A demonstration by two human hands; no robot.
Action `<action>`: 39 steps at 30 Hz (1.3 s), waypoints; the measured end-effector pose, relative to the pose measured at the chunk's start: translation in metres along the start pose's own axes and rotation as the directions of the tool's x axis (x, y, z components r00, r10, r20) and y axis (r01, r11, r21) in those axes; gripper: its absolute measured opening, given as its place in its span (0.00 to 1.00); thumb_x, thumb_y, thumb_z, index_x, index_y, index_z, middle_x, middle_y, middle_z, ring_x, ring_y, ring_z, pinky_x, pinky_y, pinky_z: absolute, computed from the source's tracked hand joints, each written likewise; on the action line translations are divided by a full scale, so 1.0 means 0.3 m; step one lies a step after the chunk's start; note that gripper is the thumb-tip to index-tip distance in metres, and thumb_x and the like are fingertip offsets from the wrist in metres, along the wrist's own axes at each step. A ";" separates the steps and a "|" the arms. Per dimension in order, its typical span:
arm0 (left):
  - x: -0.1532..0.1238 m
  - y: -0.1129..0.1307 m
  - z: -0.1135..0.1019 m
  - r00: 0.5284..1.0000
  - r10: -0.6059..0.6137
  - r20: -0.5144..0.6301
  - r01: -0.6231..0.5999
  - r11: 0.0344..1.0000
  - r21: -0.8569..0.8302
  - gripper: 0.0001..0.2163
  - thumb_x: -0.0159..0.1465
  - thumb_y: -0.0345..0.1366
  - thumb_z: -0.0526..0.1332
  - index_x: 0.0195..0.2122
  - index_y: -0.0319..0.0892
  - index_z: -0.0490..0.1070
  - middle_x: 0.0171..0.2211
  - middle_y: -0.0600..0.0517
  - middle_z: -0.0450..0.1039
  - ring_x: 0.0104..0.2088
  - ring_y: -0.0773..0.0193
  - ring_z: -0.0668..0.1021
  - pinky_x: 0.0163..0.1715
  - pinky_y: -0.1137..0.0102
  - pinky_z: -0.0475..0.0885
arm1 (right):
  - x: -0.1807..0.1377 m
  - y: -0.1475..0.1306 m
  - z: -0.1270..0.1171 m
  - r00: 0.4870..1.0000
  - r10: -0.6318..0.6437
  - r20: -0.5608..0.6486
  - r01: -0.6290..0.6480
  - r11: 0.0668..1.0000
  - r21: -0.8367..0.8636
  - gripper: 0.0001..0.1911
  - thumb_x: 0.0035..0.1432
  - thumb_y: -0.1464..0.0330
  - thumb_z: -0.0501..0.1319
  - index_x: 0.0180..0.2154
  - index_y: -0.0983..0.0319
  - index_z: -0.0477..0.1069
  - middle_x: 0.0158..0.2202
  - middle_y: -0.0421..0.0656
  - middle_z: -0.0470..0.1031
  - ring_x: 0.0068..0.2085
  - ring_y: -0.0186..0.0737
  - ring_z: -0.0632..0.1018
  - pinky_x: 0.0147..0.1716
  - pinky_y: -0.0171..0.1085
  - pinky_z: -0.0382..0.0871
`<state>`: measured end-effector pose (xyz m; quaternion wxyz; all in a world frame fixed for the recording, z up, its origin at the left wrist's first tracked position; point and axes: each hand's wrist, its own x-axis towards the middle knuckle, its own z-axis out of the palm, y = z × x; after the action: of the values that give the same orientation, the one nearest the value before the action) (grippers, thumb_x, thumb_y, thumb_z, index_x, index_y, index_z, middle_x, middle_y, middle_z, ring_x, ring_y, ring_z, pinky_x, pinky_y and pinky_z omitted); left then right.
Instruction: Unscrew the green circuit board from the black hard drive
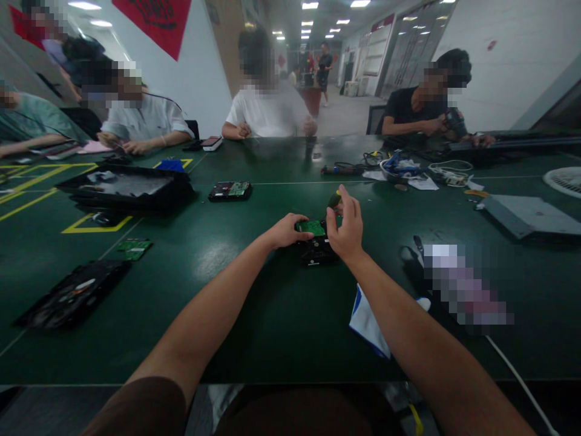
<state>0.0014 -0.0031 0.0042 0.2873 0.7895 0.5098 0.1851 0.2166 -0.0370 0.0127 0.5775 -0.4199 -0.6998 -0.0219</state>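
A black hard drive [318, 251] lies on the dark green table [272, 303] in front of me, with a green circuit board [311, 227] on top. My left hand [287, 230] is closed on the left edge of the board and drive, steadying them. My right hand [347, 227] grips a screwdriver [334, 199] with a dark green handle, held upright over the drive's right side. The screwdriver's tip is hidden behind my fingers.
Another drive with a green board [230, 191] lies farther back; a loose green board [133, 247] and black trays [72, 295] [127, 186] sit at left. A white-and-blue cloth [367, 321] lies under my right forearm. Several people sit around the table. Cables and tools [399, 169] clutter the back right.
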 end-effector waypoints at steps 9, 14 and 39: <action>-0.003 0.016 -0.009 0.999 -0.033 0.020 0.032 0.999 0.003 0.35 0.62 0.53 0.72 0.66 0.42 0.70 0.64 0.39 0.69 0.53 0.49 0.79 0.51 0.61 0.77 | -0.002 0.003 -0.001 1.000 0.003 -0.017 -0.003 1.000 0.016 0.32 0.71 0.62 0.58 0.72 0.53 0.53 0.59 0.52 0.67 0.43 0.44 0.79 0.43 0.50 0.83; -0.003 0.016 -0.008 1.000 -0.026 0.015 0.026 1.000 0.004 0.35 0.62 0.53 0.72 0.66 0.42 0.70 0.63 0.39 0.69 0.53 0.49 0.79 0.51 0.60 0.77 | -0.004 0.001 0.002 1.000 0.011 0.010 -0.012 0.999 0.045 0.32 0.73 0.64 0.54 0.73 0.52 0.51 0.61 0.52 0.67 0.48 0.47 0.79 0.50 0.53 0.82; -0.004 0.016 -0.011 1.000 -0.005 0.009 0.005 1.000 0.022 0.35 0.61 0.54 0.72 0.66 0.41 0.70 0.64 0.38 0.69 0.58 0.46 0.77 0.56 0.58 0.75 | -0.008 0.005 0.003 1.000 0.008 0.024 -0.008 1.000 0.021 0.35 0.70 0.66 0.58 0.74 0.50 0.50 0.61 0.52 0.66 0.46 0.45 0.80 0.46 0.51 0.84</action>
<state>0.0024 -0.0050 0.0098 0.2816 0.7922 0.5123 0.1752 0.2167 -0.0369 0.0098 0.5734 -0.4168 -0.7053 -0.0071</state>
